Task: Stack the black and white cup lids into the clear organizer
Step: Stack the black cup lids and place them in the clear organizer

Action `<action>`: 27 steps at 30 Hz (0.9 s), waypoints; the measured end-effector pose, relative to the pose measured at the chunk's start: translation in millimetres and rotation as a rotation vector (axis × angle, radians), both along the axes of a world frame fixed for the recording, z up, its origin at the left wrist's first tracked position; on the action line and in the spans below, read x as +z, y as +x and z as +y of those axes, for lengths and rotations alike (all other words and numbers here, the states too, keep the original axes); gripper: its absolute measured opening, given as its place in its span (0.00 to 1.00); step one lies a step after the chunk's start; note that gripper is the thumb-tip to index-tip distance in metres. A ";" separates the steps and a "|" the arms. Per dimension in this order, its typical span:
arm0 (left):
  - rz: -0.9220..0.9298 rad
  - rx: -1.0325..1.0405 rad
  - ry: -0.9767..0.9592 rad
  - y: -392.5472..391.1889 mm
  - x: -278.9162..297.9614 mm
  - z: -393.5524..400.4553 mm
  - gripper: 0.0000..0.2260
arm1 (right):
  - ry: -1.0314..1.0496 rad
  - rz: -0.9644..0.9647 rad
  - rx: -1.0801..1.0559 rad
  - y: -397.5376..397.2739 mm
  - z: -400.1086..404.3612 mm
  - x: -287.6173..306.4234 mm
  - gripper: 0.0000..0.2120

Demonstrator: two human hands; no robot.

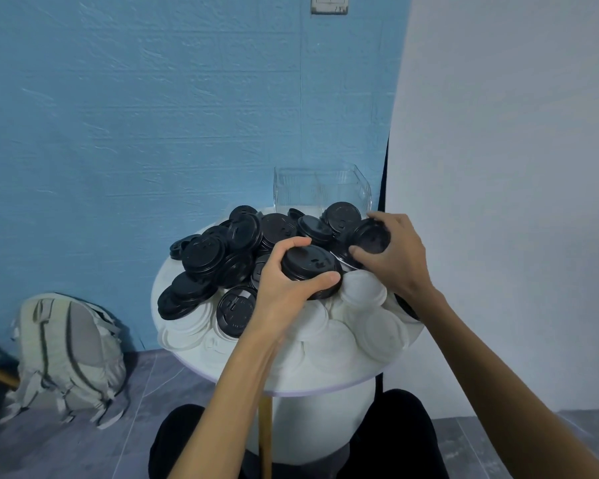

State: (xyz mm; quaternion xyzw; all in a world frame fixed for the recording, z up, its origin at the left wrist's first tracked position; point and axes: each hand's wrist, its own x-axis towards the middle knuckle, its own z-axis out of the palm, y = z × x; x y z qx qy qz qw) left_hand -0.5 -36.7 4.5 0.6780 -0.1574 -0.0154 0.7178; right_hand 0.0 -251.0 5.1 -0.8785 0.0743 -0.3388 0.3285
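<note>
On top of the small round table (291,378), black lids (204,254) and white lids (360,323) lie heaped right up to the rim. The left hand (284,285) grips a short black stack (310,267); the right hand (395,257) curls round another black lid (370,238). Behind them the clear organizer (320,190) appears empty (little is sorted yet). Tugging either lid could start the pile sliding, spilling lids off the edge.
</note>
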 end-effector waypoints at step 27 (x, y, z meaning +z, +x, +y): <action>-0.064 0.048 -0.016 -3.2 3.0 15.7 0.30 | 0.434 -0.002 -0.055 -35.4 -45.5 13.1 0.18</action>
